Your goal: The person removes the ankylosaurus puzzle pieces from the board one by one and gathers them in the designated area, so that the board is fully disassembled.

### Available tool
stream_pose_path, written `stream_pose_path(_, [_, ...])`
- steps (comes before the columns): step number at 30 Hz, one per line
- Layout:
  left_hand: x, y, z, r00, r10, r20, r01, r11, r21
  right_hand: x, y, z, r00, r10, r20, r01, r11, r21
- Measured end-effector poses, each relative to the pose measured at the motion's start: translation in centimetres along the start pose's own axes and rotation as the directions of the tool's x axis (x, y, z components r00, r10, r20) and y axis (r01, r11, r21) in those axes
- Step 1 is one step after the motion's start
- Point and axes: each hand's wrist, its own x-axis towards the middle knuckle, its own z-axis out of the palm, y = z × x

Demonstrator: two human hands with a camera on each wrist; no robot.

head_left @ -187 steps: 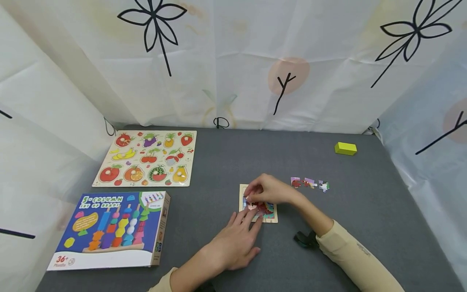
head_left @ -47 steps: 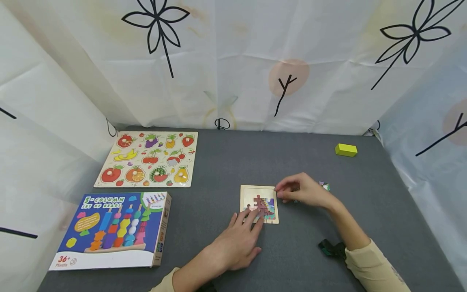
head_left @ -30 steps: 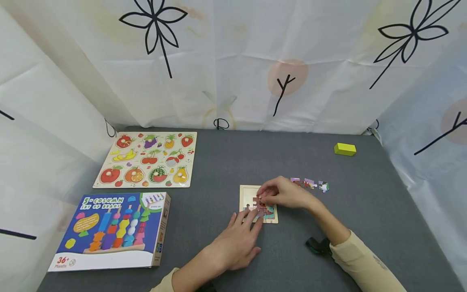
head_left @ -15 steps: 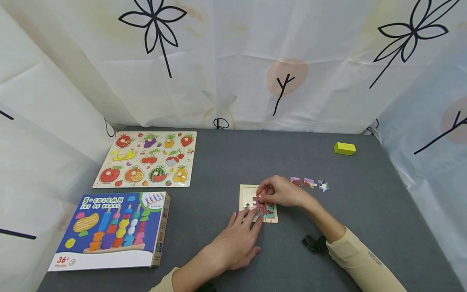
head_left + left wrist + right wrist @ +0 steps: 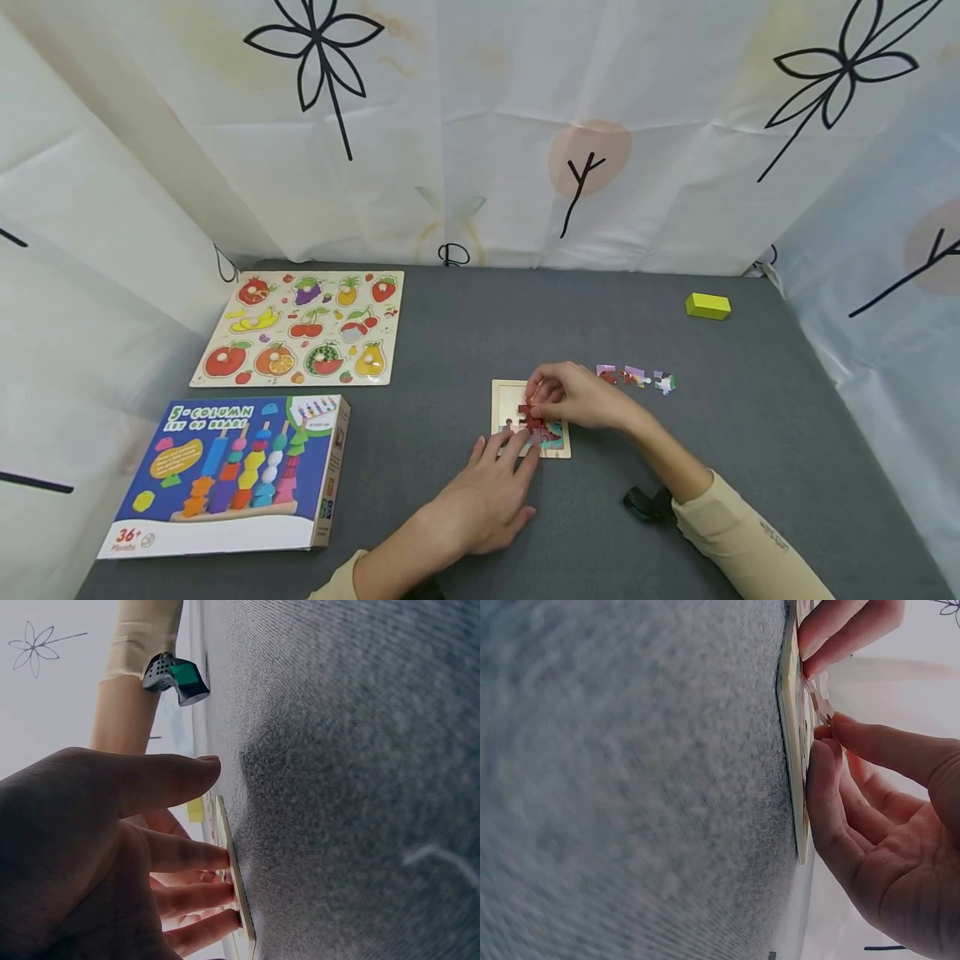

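Head view: right grip [image 5: 577, 396] is pinching a red puzzle piece [image 5: 530, 412] between thumb and fingers over the puzzle board [image 5: 504, 396]; right wrist view is showing that piece tilting; whether it is touching the board, can't tell. Left grip [image 5: 486, 502] is staying released, nothing grasped; its extended fingertips are resting on the board's near part, thumb sitting apart on the near side. Board is lying flat on the grey counter [image 5: 450, 333], with joined red and teal pieces partly showing beside the fingertips; three loose pieces [image 5: 634, 376] are lying in a row just beyond its right side, near the right forearm. Yellow block [image 5: 708, 306] is sitting farther back, right; fruit board [image 5: 332, 333] is lying back left; bead-set box [image 5: 232, 471] is lying in front of it; patterned curtain [image 5: 495, 167] is hanging behind.
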Motion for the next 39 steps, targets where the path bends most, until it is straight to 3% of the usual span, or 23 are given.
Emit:
stream_pose_path(15, [-0.1, 0.1, 0.2, 1.0, -0.01, -0.019, 0.01, 1.0, 0.01, -2.0, 0.9, -1.7, 0.999, 0.028, -0.031, -0.025, 0.995, 0.095])
stream_pose_path(28, [0.0, 0.1, 0.0, 1.0, -0.019, 0.008, 0.019, 1.0, -0.025, -5.7, 1.6, -4.7, 0.991, 0.112, -0.071, -0.101, 0.984, 0.144])
stream_pose_path(39, [0.1, 0.1, 0.0, 0.999, -0.027, 0.034, 0.028, 0.999, -0.047, -8.5, 3.5, -6.9, 0.981, 0.151, -0.123, -0.13, 0.978, 0.163])
